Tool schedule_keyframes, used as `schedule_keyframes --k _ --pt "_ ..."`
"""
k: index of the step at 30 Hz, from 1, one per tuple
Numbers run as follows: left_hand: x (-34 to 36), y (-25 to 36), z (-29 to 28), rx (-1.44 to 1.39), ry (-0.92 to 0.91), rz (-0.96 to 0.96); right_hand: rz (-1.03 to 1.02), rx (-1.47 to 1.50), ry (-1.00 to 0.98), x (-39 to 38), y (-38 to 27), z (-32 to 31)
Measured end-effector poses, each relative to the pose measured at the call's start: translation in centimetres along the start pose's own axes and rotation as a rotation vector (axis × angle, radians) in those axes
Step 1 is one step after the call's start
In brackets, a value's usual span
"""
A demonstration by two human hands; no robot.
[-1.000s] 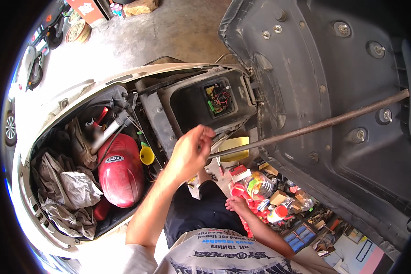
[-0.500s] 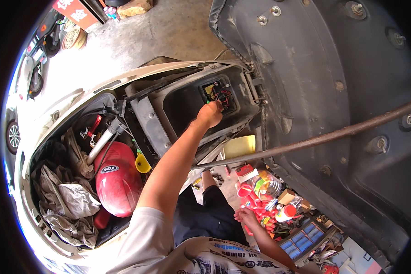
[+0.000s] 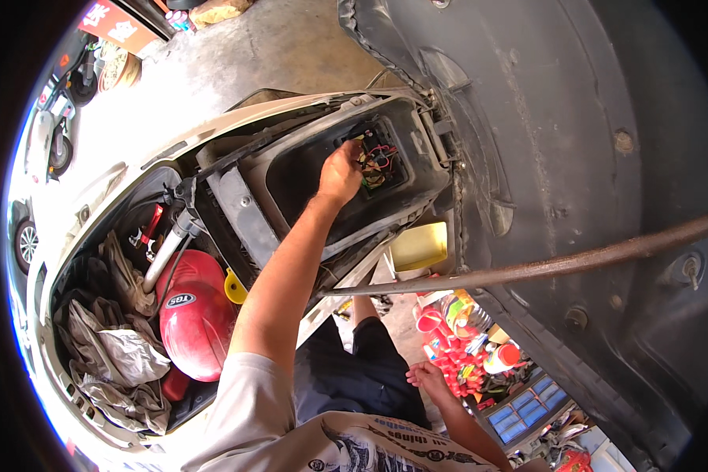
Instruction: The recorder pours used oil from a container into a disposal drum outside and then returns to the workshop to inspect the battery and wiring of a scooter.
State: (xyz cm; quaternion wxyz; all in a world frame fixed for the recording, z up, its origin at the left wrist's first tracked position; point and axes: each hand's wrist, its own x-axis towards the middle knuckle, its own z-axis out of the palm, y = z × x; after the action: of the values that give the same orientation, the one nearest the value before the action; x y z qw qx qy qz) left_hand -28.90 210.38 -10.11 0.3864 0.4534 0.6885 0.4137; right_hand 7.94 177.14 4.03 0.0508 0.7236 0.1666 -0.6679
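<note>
My left hand (image 3: 341, 174) reaches into a black plastic compartment (image 3: 300, 161) of a beige scooter-like vehicle. Its fingers are bent at the left side of a square recess holding a tangle of coloured wires (image 3: 380, 161). The fingertips are partly hidden among these parts, and what they grip cannot be made out. Lower right, my right hand (image 3: 428, 379) hangs beside my dark shorts, fingers loosely curved and apart, with nothing visible in it.
A large black raised cover (image 3: 558, 141) fills the right side, with a brown rod (image 3: 527, 271) crossing before it. To the left, an open bay holds a red helmet-like shell (image 3: 197, 322), crumpled cloth (image 3: 106, 354) and a yellow funnel (image 3: 234, 288). Boxes and bottles stand lower right.
My left hand has shifted left within the compartment, uncovering more of the wires. My right hand stays low beside my shorts. The whole view has turned slightly.
</note>
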Motion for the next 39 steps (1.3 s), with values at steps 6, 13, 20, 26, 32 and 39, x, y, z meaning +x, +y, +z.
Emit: schedule_keyframes --k 6,13,20,26,32,39 --pt "0.4 -0.7 -2.1 0.066 -0.067 0.050 -0.004 -0.006 -0.016 0.4 -0.7 0.3" --pt "-0.1 0.0 -1.4 0.000 -0.223 -0.038 0.005 -0.006 -0.021 0.9 -0.6 0.3" --pt "-2.3 1.5 -0.2 0.306 -0.299 0.014 0.010 -0.025 -0.021 1.0 -1.4 0.4" --pt "-3.7 1.1 0.6 0.366 -0.372 -0.086 0.019 -0.013 -0.030 1.2 -1.4 0.4" --pt "-3.3 0.2 0.7 0.375 -0.296 -0.040 0.016 -0.022 -0.029 1.3 -1.7 0.3" --pt "-3.0 1.0 0.6 0.355 -0.361 -0.032 0.024 -0.027 -0.022 1.5 -1.5 -0.3"
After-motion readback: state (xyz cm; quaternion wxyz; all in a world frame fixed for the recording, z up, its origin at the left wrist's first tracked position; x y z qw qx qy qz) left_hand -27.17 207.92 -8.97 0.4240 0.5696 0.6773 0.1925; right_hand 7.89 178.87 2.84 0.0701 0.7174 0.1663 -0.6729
